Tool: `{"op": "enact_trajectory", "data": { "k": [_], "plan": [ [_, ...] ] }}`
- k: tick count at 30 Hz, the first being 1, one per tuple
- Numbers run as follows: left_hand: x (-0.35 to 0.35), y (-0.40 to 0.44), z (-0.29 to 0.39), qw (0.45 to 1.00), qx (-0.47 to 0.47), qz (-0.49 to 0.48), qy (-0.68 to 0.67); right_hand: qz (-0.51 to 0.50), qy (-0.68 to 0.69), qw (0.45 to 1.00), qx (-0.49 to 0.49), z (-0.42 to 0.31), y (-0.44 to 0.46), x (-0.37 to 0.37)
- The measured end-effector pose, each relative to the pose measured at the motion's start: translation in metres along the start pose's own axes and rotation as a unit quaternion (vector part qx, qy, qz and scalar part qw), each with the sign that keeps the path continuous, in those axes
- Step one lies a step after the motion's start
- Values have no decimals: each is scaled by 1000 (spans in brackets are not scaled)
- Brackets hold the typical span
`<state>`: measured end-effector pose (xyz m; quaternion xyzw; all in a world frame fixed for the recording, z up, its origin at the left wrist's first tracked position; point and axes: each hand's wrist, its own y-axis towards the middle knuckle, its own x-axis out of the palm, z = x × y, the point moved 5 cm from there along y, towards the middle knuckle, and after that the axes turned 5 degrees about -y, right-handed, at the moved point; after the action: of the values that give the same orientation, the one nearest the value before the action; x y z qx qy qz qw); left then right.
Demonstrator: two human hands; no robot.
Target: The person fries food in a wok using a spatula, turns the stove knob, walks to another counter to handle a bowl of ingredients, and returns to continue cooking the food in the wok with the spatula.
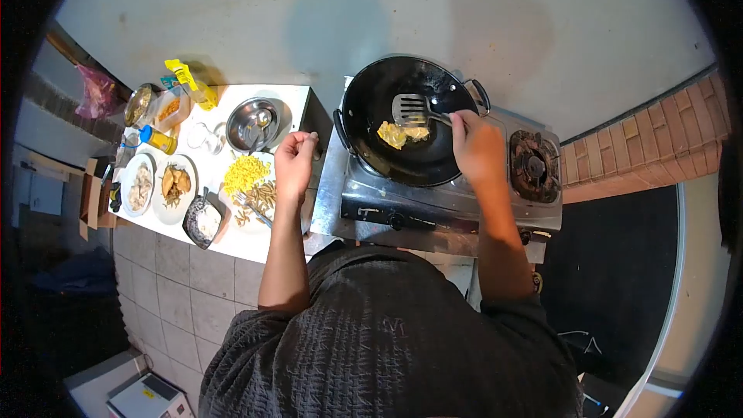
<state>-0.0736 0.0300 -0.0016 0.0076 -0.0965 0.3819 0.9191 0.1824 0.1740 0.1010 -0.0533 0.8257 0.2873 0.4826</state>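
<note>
My right hand [476,147] is closed around the dark handle of a slotted spatula [412,108]. The spatula's blade is inside a black wok [379,89], touching or just above yellow, browned pieces of food that look like egg [393,135]. The wok stands on the left burner of a metal gas stove [364,197]. Left of the wok, my left hand [296,161] hovers in the air with its fingers curled and the thumb pressed in. Whatever it may hold is hidden. Nearest to it are a steel bowl [236,125] and a plate of food.
On the white table [296,96] at left are corn kernels [246,173], cut green beans [264,200] with a fork, plates of meat [176,180], a black dish [195,224] and a yellow bottle [159,140]. A bare burner [534,166] sits right of the wok; a wall rises behind.
</note>
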Motion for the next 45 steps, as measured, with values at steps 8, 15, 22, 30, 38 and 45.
{"op": "enact_trajectory", "data": {
  "k": [8, 15, 22, 30, 38, 45],
  "plan": [
    [2, 1, -4, 999, 16, -6, 32, 22, 84, 996, 9, 14, -27, 9],
    [13, -6, 0, 1000, 22, 0, 17, 24, 81, 996, -3, 16, -40, 13],
    [15, -17, 3, 998, 50, 14, 27, 37, 91, 995, 10, 27, -45, -2],
    [7, -42, 5, 994, 68, 79, 41, -120, 618, 697, 341, 75, -66, 28],
    [-5, -66, -9, 991, 35, 111, 61, -203, 679, 612, 351, 58, -81, 25],
    [-10, -82, -6, 989, 39, 131, 60, -34, 325, 941, 89, 71, -79, 39]
  ]
}}
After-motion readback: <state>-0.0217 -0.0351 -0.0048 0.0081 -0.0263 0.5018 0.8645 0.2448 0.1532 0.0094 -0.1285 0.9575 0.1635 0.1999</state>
